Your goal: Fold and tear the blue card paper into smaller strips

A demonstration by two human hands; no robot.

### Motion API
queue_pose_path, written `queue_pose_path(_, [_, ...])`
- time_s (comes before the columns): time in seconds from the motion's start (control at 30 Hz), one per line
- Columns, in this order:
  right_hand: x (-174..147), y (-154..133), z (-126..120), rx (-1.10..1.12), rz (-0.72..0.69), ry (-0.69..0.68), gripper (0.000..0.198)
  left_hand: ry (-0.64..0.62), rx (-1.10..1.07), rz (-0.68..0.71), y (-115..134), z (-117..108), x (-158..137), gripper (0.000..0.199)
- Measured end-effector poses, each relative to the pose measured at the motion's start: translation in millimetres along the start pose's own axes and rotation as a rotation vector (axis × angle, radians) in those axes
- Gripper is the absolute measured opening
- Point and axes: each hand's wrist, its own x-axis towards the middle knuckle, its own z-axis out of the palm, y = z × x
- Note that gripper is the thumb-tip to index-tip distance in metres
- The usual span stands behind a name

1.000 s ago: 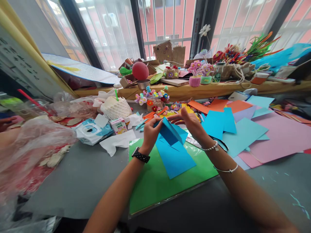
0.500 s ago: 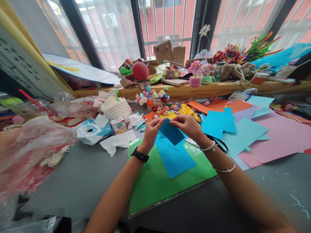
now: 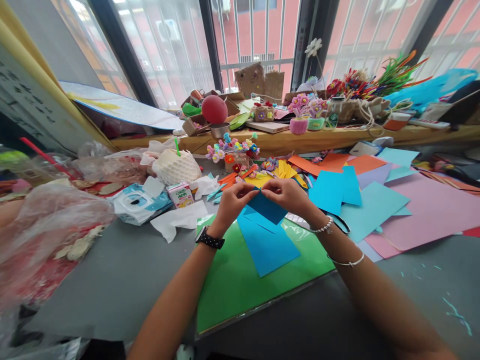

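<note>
A small piece of blue paper (image 3: 268, 206) is held up between my two hands. My left hand (image 3: 235, 202) pinches its upper left edge with thumb and finger. Gripping the top edge close beside it is my right hand (image 3: 288, 197), also in a pinch. The held piece hangs tilted, its lower right corner angled down. Below it, more blue paper (image 3: 268, 250) lies on a green board (image 3: 228, 295) with a clear cover. A strip of blue paper partly shows under the held piece.
Coloured sheets, blue (image 3: 325, 192), teal (image 3: 369, 210) and pink (image 3: 431, 210), overlap on the right. A wet-wipes pack (image 3: 140, 202), small carton (image 3: 180, 195) and white tissue (image 3: 180, 220) lie left. Behind stand a craft flower basket (image 3: 236, 159) and a cluttered windowsill (image 3: 161, 142).
My fingertips have drawn closer together along the top edge of the blue paper. The held piece has tilted, and less of its face shows. The view has shifted slightly.
</note>
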Motion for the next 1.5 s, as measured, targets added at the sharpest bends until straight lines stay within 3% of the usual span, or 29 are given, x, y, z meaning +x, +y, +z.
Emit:
queue_pose_path(0.3, [0, 6, -10, 0.036, 0.013, -0.004, 0.017, 0.164, 0.015, 0.000, 3, -10, 2, 0.015])
queue_pose_path(0.53, [0, 10, -12, 0.019, -0.031, -0.114, 0.016, -0.110, 0.154, 0.038, 3, -9, 2, 0.018])
queue_pose_path(0.8, [1, 16, -24, -0.068, 0.029, -0.118, 0.015, 0.012, 0.198, 0.075, 3, -6, 0, 0.017])
queue_pose_path(1.2, [1, 31, -41, -0.211, 0.036, -0.117, 0.015, 0.066, 0.176, 0.070, 1, -3, 0, 0.013])
queue_pose_path(1.37, [1, 33, -43, -0.162, 0.151, 0.023, 0.014, 0.106, 0.205, 0.053, 0, -7, 1, 0.016])
queue_pose_path(1.43, [1, 26, -36, -0.090, 0.112, 0.046, 0.016, 0.078, 0.196, 0.047, -1, -5, 0, 0.017])
queue_pose_path(1.5, [1, 17, -26, 0.003, 0.021, -0.025, 0.018, 0.037, 0.166, 0.055, -1, -3, 0, 0.018])
